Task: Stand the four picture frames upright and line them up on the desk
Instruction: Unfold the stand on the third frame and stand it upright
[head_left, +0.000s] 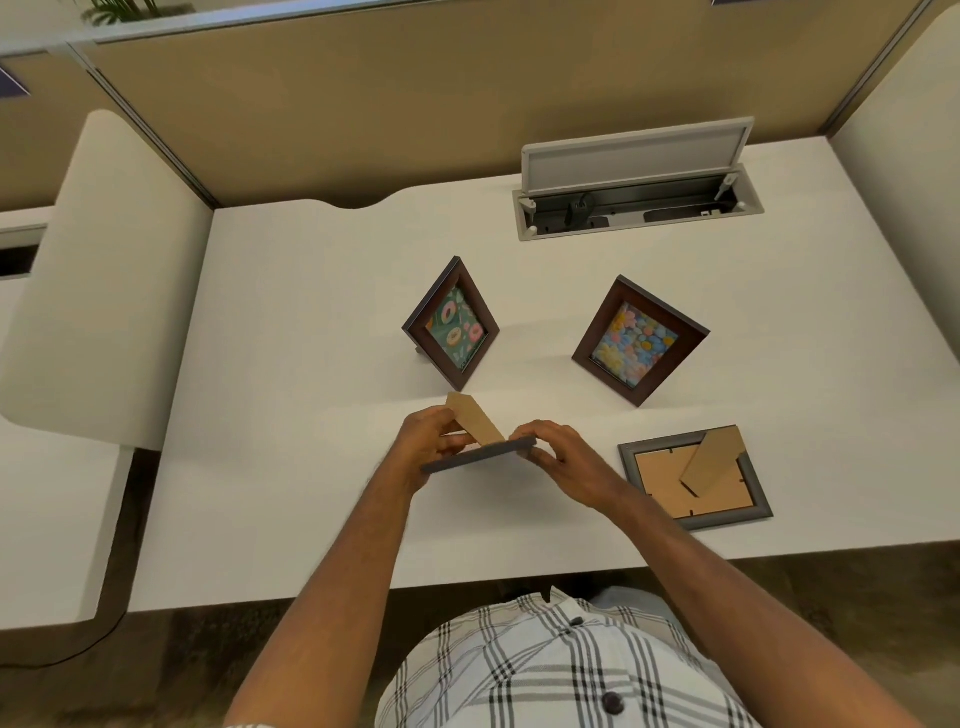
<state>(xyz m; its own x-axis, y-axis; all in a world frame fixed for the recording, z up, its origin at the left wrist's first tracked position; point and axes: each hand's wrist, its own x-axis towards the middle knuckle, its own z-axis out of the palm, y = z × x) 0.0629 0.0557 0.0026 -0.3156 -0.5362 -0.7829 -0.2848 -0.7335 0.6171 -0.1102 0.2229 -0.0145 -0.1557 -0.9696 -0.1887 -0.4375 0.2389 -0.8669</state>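
Observation:
Two brown frames stand upright on the white desk (291, 364): one with a doughnut picture (452, 325) at the middle, one with a flower picture (640, 343) to its right. A grey frame (693, 475) lies face down near the front right, its cardboard stand sticking up. Both hands hold a second grey frame (480, 455) edge-on above the desk's front middle. My left hand (428, 441) grips its left side beside the raised cardboard stand (475, 421). My right hand (561, 460) grips its right end.
An open cable hatch (636, 205) with a raised lid is set into the desk at the back right. Tan partition walls (363, 104) close off the back. A rounded white panel (104, 280) stands at the left. The desk's front edge runs just before my checked shirt (561, 670).

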